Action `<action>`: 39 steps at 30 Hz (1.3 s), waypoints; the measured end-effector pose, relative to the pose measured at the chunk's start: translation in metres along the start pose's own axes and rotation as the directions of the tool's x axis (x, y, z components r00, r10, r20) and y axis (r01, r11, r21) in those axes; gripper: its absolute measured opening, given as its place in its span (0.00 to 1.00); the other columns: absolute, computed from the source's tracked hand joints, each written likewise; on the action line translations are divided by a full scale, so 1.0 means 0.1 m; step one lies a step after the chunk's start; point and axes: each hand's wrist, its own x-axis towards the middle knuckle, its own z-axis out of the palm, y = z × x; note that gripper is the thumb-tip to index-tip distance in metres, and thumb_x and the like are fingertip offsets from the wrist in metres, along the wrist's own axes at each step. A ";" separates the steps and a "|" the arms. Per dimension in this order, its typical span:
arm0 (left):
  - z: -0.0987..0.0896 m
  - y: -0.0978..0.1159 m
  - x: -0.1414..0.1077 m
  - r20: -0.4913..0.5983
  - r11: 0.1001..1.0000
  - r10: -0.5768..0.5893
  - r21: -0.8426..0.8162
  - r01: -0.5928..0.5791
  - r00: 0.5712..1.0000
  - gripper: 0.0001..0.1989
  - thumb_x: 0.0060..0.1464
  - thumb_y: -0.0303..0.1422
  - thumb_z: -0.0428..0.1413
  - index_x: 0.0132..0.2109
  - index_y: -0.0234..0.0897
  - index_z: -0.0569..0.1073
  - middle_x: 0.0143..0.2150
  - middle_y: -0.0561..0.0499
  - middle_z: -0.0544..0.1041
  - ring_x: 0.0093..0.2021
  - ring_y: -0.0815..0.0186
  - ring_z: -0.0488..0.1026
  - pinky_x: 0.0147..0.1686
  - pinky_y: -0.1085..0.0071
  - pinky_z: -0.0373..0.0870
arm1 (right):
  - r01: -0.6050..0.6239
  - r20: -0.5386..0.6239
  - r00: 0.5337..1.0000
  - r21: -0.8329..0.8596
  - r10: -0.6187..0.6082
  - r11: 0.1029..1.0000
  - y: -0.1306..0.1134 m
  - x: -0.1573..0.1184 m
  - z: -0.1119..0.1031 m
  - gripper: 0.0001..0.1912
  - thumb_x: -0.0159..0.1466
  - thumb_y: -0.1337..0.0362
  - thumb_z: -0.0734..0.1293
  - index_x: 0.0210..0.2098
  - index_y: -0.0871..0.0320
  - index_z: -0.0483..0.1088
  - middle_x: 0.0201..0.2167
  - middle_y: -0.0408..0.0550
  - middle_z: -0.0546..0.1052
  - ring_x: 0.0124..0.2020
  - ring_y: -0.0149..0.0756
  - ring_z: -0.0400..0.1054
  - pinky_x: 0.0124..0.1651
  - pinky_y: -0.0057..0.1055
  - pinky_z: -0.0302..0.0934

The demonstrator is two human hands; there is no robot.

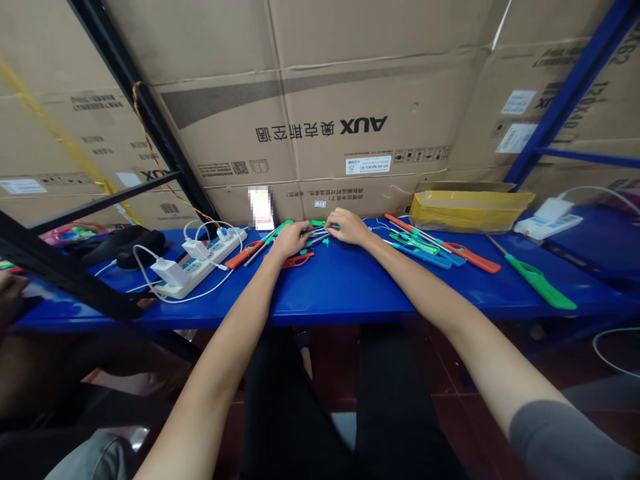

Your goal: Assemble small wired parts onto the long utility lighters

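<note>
Both my hands are over a cluster of small green parts and thin metal rods (319, 234) near the back of the blue table. The fingers of my left hand (294, 239) are curled at the left side of the rods; what they hold is too small to make out. My right hand (346, 227) is bent in a pinch at their right end, its fingertips hiding whatever is between them. An orange lighter (246, 254) lies left of my left hand, and a red-orange handle (299, 261) lies just below it. Blue lighters (425, 253) and a red lighter (475, 257) lie to the right.
A white power strip (200, 267) with chargers and cables sits at the left beside a black shelf post (100, 280). A bright phone (261, 208) leans at the back. Yellow-taped box (470, 212) and green lighter (540, 281) are at right. Another person's hand (11, 290) shows far left.
</note>
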 end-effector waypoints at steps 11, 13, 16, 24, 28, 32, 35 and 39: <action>0.02 -0.02 0.01 -0.013 0.999 -0.041 -0.027 0.040 0.999 0.12 0.71 0.39 0.58 0.40 0.42 0.83 0.41 0.44 0.88 0.42 0.52 0.82 0.47 0.62 0.75 | 0.001 0.003 1.000 0.017 -0.001 1.000 0.00 -0.01 0.02 0.09 0.76 0.68 0.69 0.41 0.52 0.82 0.44 0.55 0.85 0.52 0.52 0.72 0.59 0.46 0.66; 0.02 -0.02 0.01 -0.013 0.998 -0.049 -0.041 0.048 0.999 0.11 0.70 0.39 0.59 0.41 0.42 0.83 0.42 0.44 0.89 0.42 0.52 0.82 0.48 0.62 0.75 | -0.006 0.012 1.000 0.011 0.006 1.000 0.00 -0.01 0.01 0.09 0.76 0.67 0.69 0.42 0.52 0.82 0.44 0.55 0.85 0.52 0.52 0.72 0.59 0.46 0.66; 0.03 -0.02 0.01 -0.019 0.997 -0.054 -0.058 0.053 0.998 0.10 0.69 0.38 0.59 0.42 0.42 0.84 0.43 0.44 0.90 0.43 0.52 0.83 0.49 0.62 0.76 | -0.013 0.018 1.000 0.004 0.013 1.000 0.01 -0.01 0.01 0.10 0.76 0.67 0.68 0.42 0.52 0.83 0.44 0.55 0.85 0.52 0.52 0.71 0.59 0.46 0.66; 0.03 -0.01 -0.01 -0.029 0.991 -0.082 -0.107 0.079 0.996 0.08 0.67 0.35 0.61 0.43 0.42 0.86 0.45 0.45 0.90 0.45 0.51 0.85 0.50 0.62 0.78 | -0.027 0.009 1.000 0.007 0.027 1.000 0.04 -0.03 0.01 0.09 0.75 0.68 0.70 0.41 0.52 0.83 0.43 0.54 0.86 0.51 0.52 0.72 0.58 0.45 0.66; 0.03 -0.01 0.00 -0.017 0.992 -0.086 -0.098 0.084 0.996 0.08 0.64 0.34 0.61 0.43 0.41 0.86 0.45 0.45 0.90 0.46 0.51 0.86 0.51 0.62 0.78 | -0.028 0.005 1.000 0.009 0.028 1.000 0.04 -0.02 0.03 0.09 0.74 0.69 0.70 0.42 0.52 0.84 0.44 0.54 0.86 0.50 0.52 0.73 0.58 0.45 0.67; 0.03 -0.01 0.00 -0.028 0.993 -0.085 -0.083 0.082 0.996 0.09 0.62 0.32 0.60 0.43 0.41 0.86 0.45 0.46 0.91 0.46 0.51 0.86 0.52 0.62 0.79 | -0.024 0.000 1.000 0.008 0.024 1.000 0.04 -0.02 0.03 0.09 0.74 0.69 0.71 0.42 0.52 0.84 0.43 0.55 0.86 0.50 0.52 0.73 0.57 0.45 0.67; 0.03 0.00 -0.01 -0.034 0.994 -0.082 -0.080 0.079 0.996 0.10 0.62 0.31 0.59 0.44 0.41 0.86 0.45 0.46 0.91 0.46 0.51 0.86 0.52 0.62 0.79 | -0.024 0.001 1.000 0.005 0.024 1.000 0.04 -0.02 0.02 0.09 0.74 0.69 0.71 0.41 0.52 0.84 0.42 0.54 0.86 0.50 0.52 0.73 0.57 0.45 0.66; 0.03 0.00 -0.01 -0.035 0.994 -0.079 -0.075 0.077 0.996 0.11 0.61 0.31 0.59 0.44 0.41 0.87 0.46 0.45 0.91 0.47 0.51 0.86 0.53 0.62 0.79 | -0.018 0.001 1.000 -0.005 0.018 1.000 0.04 -0.03 0.02 0.09 0.75 0.67 0.70 0.42 0.53 0.84 0.43 0.54 0.86 0.50 0.52 0.72 0.57 0.44 0.66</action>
